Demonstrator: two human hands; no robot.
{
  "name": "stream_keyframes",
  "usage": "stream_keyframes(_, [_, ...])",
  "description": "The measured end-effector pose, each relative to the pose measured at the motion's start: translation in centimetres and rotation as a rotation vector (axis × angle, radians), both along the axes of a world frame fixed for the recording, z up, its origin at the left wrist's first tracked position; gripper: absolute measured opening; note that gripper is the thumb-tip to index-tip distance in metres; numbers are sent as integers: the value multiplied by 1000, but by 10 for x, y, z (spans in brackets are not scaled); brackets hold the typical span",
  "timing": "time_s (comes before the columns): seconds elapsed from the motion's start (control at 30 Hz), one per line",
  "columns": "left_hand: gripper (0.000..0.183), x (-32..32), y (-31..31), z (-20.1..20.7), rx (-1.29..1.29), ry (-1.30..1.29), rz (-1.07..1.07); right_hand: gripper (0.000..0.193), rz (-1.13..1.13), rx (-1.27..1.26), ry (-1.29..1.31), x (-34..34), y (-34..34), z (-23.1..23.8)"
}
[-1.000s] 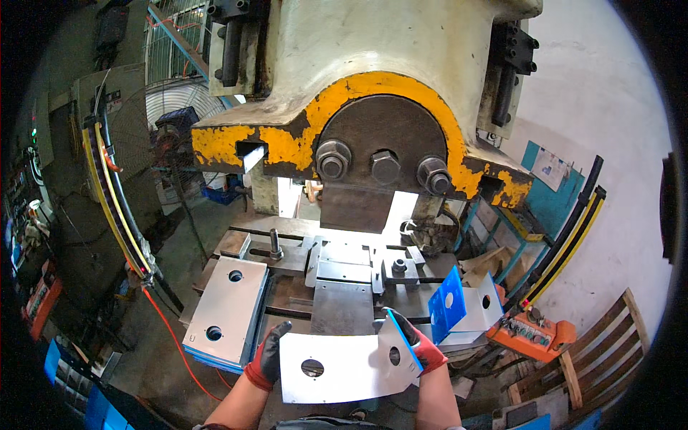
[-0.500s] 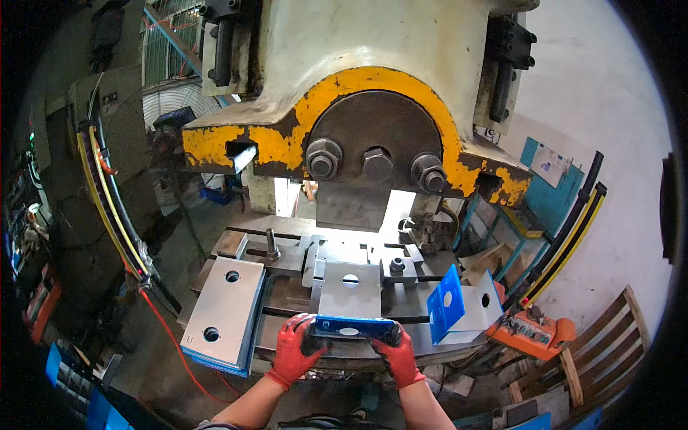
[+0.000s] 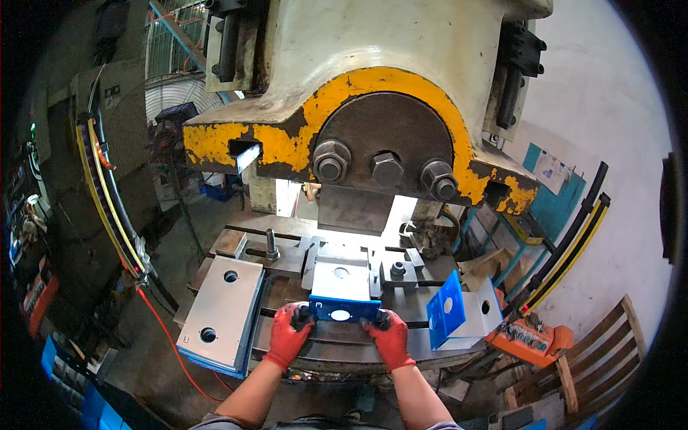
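A bent sheet-metal plate (image 3: 362, 310) is between my hands, its near flange upright, covered in blue film and pierced by a round hole. Its bare silver part reaches back onto the die (image 3: 393, 271) under the press. My left hand (image 3: 289, 333), in a red glove with dark fingertips, grips the left end of the flange. The right end is gripped by my right hand (image 3: 389, 338), gloved the same way. To the left lies a stack of flat sheet-metal plates (image 3: 226, 304) with two holes. A bent blue-and-silver piece (image 3: 459, 315) stands at the right.
Above hangs the press ram (image 3: 387, 140), its rim painted yellow, with large bolts. A bolt stud (image 3: 271, 244) rises from the press bed. Yellow-and-black uprights (image 3: 107, 193) flank the work area. An orange control box (image 3: 534, 340) and a wooden pallet (image 3: 609, 358) are at the right.
Both hands have pushed the bent plate a little away from me and to the left. Its blue flange now shows more of its face. The view has shifted slightly.
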State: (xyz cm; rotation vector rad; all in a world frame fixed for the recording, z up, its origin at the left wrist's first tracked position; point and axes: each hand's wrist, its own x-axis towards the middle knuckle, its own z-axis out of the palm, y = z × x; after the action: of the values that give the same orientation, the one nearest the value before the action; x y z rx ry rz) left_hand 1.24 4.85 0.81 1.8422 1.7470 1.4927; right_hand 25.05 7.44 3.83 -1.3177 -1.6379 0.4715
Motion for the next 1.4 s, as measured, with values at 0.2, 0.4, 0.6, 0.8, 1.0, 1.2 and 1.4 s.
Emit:
stream_keyframes(0.2, [55,5,21,-7,39,8,74,30,41,-77,151,-2,31,-11])
stream_keyframes(0.4, [29,-3,40,-19,-222,-428,-141,24,110,-88,166,-2,49,5])
stream_keyframes(0.6, [17,6,46,10,-507,-1058,-492,27,155,-157,83,8,69,0])
stream_keyframes(0.8, [19,5,60,6,-535,-1103,-509,24,174,-116,72,8,70,-3])
stream_keyframes(1.0, [26,6,64,-2,-483,-1051,-507,26,91,-82,161,1,64,-15])
stream_keyframes(1.2, [28,6,71,-17,-394,-1014,-422,26,-110,54,312,-13,45,-26])
stream_keyframes(1.4, [27,12,62,-2,-405,-1072,-482,15,178,-466,740,-5,49,-32])
